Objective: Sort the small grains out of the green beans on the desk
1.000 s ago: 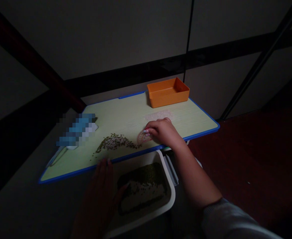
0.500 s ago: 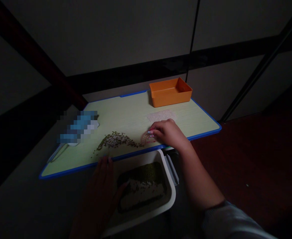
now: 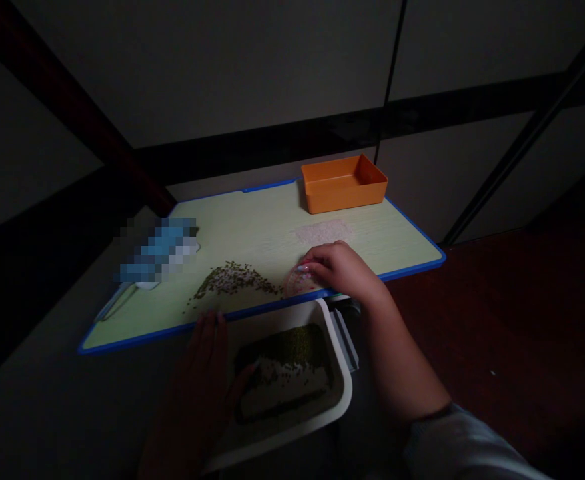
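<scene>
Head view: the surface point(image 3: 232, 220) is pale with a blue edge. A white tub point(image 3: 345, 393), with green bits inside, sits by its near edge. An orange box point(image 3: 347, 199) is at the back. The left hand point(image 3: 202, 360) is at the tub; too dark to tell its grip. The right hand point(image 3: 342, 267) has its grip pinched on a clear curved piece point(image 3: 291, 285), down on the surface beside the small beans point(image 3: 230, 277). It looks light, thin, stiff and maybe slippery, best held by its edge. Beans look hard and rolly.
</scene>
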A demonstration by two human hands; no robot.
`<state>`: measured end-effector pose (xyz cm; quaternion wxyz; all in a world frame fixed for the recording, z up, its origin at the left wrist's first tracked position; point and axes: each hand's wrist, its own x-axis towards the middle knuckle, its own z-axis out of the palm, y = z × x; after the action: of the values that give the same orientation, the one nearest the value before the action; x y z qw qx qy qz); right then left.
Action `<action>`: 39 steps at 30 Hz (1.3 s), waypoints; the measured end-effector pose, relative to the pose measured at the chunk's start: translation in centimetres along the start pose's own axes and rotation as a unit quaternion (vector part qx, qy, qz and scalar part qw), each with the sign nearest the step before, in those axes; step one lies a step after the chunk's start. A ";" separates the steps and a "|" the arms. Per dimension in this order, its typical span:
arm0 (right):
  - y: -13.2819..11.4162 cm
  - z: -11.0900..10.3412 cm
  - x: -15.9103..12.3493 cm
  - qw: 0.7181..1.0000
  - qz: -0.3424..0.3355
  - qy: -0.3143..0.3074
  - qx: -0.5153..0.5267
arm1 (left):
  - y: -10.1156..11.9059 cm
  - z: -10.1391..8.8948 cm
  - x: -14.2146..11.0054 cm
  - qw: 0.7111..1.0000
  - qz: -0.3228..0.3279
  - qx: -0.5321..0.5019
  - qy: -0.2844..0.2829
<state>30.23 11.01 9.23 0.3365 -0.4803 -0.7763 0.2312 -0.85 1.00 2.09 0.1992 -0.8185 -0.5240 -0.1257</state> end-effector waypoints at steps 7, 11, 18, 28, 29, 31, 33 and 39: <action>0.3 0.1 0.0 1.000 0.005 -0.003 0.027 | 0.0 0.3 -0.2 1.000 -0.004 -0.003 0.001; 0.5 0.2 0.0 0.999 0.005 0.005 0.041 | 0.2 0.4 -0.3 1.000 -0.010 -0.006 0.011; 0.8 0.6 0.2 0.998 0.014 0.057 0.004 | 0.2 0.4 -0.3 1.000 -0.008 -0.004 0.007; 0.6 1.1 0.3 0.999 -0.006 0.052 -0.009 | 0.6 0.2 -0.1 1.000 -0.013 -0.002 0.013; 0.6 1.1 0.3 0.999 -0.007 0.050 -0.008 | 0.6 0.2 -0.1 1.000 -0.013 0.000 0.017; 0.6 1.2 0.3 0.999 -0.010 0.045 -0.005 | 0.7 0.2 -0.1 1.000 -0.009 0.004 0.023; 0.5 1.2 0.3 0.999 -0.011 0.041 -0.001 | 0.7 0.3 -0.1 1.000 -0.007 0.005 0.023; 0.5 1.2 0.3 0.999 -0.013 0.024 0.037 | 0.8 0.4 -0.1 1.000 -0.010 0.005 0.020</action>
<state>29.54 11.46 8.14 0.3756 -0.4630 -0.7648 0.2442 -0.20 0.82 1.58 0.2127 -0.8092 -0.5292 -0.1412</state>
